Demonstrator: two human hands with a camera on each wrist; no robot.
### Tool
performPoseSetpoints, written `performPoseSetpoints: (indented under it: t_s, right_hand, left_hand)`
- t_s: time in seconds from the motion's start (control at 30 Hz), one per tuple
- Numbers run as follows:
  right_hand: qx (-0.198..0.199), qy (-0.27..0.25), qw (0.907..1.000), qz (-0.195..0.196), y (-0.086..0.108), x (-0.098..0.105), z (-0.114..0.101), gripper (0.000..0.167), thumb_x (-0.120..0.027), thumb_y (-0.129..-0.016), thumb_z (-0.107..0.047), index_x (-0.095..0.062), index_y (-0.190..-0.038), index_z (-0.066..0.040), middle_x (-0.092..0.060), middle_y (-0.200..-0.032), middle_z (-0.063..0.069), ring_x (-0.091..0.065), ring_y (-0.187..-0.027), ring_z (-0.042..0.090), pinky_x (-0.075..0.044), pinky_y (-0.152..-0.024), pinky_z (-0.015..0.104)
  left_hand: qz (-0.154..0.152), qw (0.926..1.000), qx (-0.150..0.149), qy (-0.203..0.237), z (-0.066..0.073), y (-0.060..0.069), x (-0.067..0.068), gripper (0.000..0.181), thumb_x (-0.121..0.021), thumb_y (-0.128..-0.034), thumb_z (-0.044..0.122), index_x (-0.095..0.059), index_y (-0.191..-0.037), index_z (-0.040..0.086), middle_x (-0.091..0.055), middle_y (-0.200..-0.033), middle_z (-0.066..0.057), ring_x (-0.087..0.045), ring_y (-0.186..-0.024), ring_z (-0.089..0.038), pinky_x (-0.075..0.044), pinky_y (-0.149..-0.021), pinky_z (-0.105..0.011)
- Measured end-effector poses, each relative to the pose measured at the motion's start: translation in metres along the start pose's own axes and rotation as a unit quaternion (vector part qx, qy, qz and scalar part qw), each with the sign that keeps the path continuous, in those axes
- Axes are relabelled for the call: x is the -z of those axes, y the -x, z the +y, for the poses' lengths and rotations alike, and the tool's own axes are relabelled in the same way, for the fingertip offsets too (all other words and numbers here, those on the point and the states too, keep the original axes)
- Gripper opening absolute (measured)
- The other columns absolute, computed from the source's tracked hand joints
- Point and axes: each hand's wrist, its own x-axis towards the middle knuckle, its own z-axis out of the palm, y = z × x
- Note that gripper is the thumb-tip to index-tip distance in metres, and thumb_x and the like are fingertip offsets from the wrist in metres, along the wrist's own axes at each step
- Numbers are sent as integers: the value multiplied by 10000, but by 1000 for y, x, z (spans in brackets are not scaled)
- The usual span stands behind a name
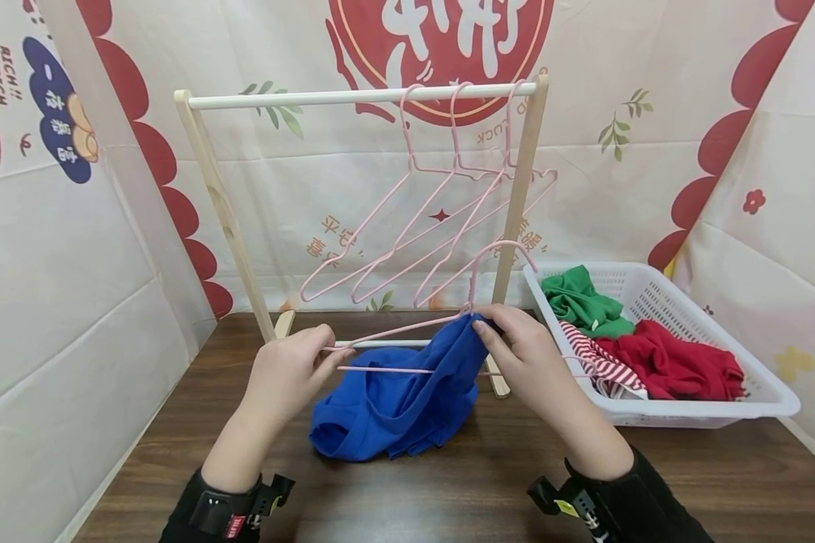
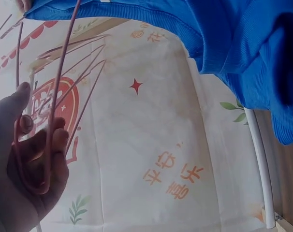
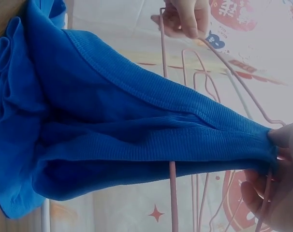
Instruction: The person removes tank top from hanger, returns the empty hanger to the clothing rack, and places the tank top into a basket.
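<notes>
My left hand [image 1: 292,367] grips one end of a pink clothes hanger [image 1: 407,329] above the table; the left wrist view shows the fingers curled round its bent wire. With finger and thumb, my right hand [image 1: 526,358] pinches a blue shirt [image 1: 401,407] by its ribbed edge, close under the hanger's hook. The hanger's lower bar passes behind part of that ribbed band [image 3: 137,145] in the right wrist view. Below, the rest of the shirt hangs in folds down to the tabletop. Cloth and fingers hide where the hanger's shoulder meets the fabric.
Behind the hands stands a wooden rack with a white rail [image 1: 299,98]; three pink hangers [image 1: 380,260] hang toward its right end. A white basket [image 1: 706,418] at the right holds green cloth [image 1: 584,302], red cloth [image 1: 679,362] and red-striped cloth [image 1: 601,362].
</notes>
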Motion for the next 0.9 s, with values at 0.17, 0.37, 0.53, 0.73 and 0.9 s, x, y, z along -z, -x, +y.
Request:
performPoseSetpoints:
  t_s: [0.17,0.37,0.53,0.73,0.9]
  right_hand:
    - [-20,-27,10000,-10,0,0,1,224,-533,-1016,-161,-647,-1183,-66,-652,-1170,85,-568,-1129,243,-465,-926,495]
    - [-98,-78,9999,-5,1,0,0,230,-589,-988,-172,-649,-1197,-99,-651,-1174,44,-562,-1092,202,-486,-872,460]
    - [-66,-2,10000,43,1,0,-1,241,-634,-961,-167,-653,-1195,-113,-656,-1150,19,-573,-1023,169,-495,-821,420]
    - [-32,14,10000,34,0,-2,2,230,-670,-938,-172,-667,-1157,-99,-667,-1132,29,-597,-1015,182,-511,-817,436]
    - [-87,171,9998,33,1,-2,6,230,-694,-921,-193,-680,-1119,-77,-677,-1114,58,-603,-1026,227,-499,-830,452]
  left_hand:
    - [341,9987,-302,-238,-2,2,-2,311,-788,-818,252,-518,-729,125,-408,-563,73,-342,-450,-90,-222,-407,-224]
    - [754,9953,-515,-331,-2,1,0,315,-782,-810,248,-516,-728,101,-383,-553,52,-315,-437,-99,-201,-401,-228]
    - [1050,9919,-613,-376,-2,1,2,396,-593,-966,401,-512,-716,105,-378,-553,55,-309,-437,-89,-189,-400,-221]
    - [1193,9904,-544,-431,-7,3,4,492,-446,-1010,491,-525,-708,111,-394,-550,64,-312,-439,-84,-192,-399,-218]
    - [1205,9906,-489,-419,-10,4,10,488,-447,-1010,478,-527,-707,104,-421,-548,46,-351,-452,-102,-225,-400,-227]
